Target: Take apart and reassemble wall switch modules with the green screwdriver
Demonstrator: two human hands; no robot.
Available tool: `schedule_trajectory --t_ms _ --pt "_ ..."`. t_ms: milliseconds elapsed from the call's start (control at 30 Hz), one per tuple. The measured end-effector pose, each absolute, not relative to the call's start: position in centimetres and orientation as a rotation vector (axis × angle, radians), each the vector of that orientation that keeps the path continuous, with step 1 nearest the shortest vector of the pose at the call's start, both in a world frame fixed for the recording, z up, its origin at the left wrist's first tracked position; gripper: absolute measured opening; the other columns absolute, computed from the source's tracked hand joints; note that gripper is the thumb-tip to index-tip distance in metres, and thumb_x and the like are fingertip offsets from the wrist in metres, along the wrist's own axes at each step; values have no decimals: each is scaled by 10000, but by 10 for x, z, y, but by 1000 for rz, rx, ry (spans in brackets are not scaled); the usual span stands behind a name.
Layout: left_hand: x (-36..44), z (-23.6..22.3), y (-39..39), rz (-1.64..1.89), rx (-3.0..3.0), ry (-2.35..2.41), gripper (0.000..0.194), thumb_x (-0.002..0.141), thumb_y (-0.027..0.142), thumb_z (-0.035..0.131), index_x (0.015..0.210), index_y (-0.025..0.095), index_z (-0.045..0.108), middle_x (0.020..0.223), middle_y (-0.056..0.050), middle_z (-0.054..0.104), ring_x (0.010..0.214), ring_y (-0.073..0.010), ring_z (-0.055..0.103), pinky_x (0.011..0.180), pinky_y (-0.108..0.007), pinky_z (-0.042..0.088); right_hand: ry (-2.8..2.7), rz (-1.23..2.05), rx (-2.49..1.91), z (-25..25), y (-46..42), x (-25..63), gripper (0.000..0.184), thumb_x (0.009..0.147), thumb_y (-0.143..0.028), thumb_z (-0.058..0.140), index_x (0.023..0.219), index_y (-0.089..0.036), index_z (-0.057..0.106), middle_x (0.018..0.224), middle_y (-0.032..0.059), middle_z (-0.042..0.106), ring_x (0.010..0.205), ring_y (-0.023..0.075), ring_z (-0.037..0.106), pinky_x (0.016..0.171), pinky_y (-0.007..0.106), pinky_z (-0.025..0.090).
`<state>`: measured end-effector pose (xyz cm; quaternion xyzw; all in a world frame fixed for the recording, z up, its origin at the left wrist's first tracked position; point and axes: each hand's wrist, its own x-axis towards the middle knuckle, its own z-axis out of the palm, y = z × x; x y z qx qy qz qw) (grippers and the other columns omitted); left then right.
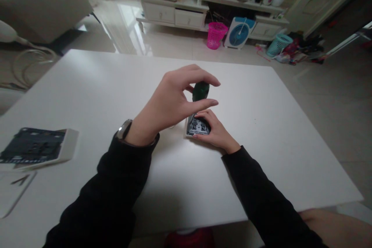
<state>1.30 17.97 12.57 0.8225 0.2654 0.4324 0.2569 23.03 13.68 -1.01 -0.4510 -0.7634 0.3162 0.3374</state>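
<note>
My left hand point(174, 99) is raised over the table, its thumb and index finger apart around the dark green handle of a screwdriver point(200, 91). The other fingers are mostly hidden behind that handle. Below it, the tool's thin shaft seems to reach down to a small white case point(199, 126) with dark, board-like parts inside. Against the right side of this case, my right hand point(216, 131) grips it with thumb and fingers, holding it on the tabletop.
The white table point(276, 143) bears a second white case with a dark inside point(37, 145) at left. Near it lies a white flat panel point(14, 190) with small dark pieces on it. Beyond stand a pink basket point(216, 35), a blue fan point(240, 33) and a low cabinet point(159, 12).
</note>
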Motion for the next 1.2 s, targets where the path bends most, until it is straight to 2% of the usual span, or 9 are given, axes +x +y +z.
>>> schedule_trajectory --t_ms 167,333,400,567,733,900,1033,1200 --pt "16 122 180 1328 2157 844 331 855 265 854 1183 258 808 1083 -68 721 956 -213 721 764 -339 677 -1986 835 -1155 -8 137 229 589 765 -388 921 1266 -330 618 1310 70 563 1281 304 576 1164 543 475" --pt "8 122 184 1246 2078 720 367 887 251 819 1247 202 765 1101 -59 746 1016 -222 743 908 -393 687 -1988 830 -1154 -8 136 229 606 753 -367 924 1276 -317 623 1304 70 570 1268 299 579 1151 539 478" --pt "5 124 185 1198 2072 671 356 897 192 788 1251 189 749 1129 -59 761 1046 -229 752 948 -399 675 -1983 830 -1157 -9 136 230 608 749 -363 925 1276 -313 626 1305 69 570 1269 298 578 1150 536 477" --pt "2 130 184 1066 2135 513 364 898 6 657 1207 180 736 1183 -57 771 1079 -198 759 946 -322 658 -1973 830 -1164 -10 136 232 610 747 -357 929 1274 -308 627 1303 73 566 1266 293 580 1151 529 474" --pt "5 128 184 1102 2169 604 318 946 112 685 1252 190 730 1204 -70 753 1094 -208 747 953 -358 662 -1978 827 -1151 -9 136 232 593 755 -374 924 1265 -308 629 1302 73 571 1262 295 584 1147 531 477" --pt "11 125 183 1241 2197 758 356 853 218 855 1197 179 772 1153 -90 726 1014 -207 742 826 -304 678 -1963 841 -1166 -9 136 229 594 759 -375 915 1273 -314 625 1313 70 562 1278 304 579 1156 539 470" --pt "10 128 179 1240 2203 744 317 859 167 837 1171 179 783 1067 -63 738 945 -180 738 729 -250 675 -1980 820 -1158 -10 136 228 594 753 -366 919 1265 -312 623 1293 71 561 1270 306 579 1139 538 476" --pt "5 130 178 1214 2193 662 377 857 27 758 1206 171 774 1097 -50 763 945 -165 740 708 -230 679 -1983 824 -1147 -10 136 228 588 754 -353 920 1261 -303 626 1283 70 565 1253 292 581 1136 522 478"
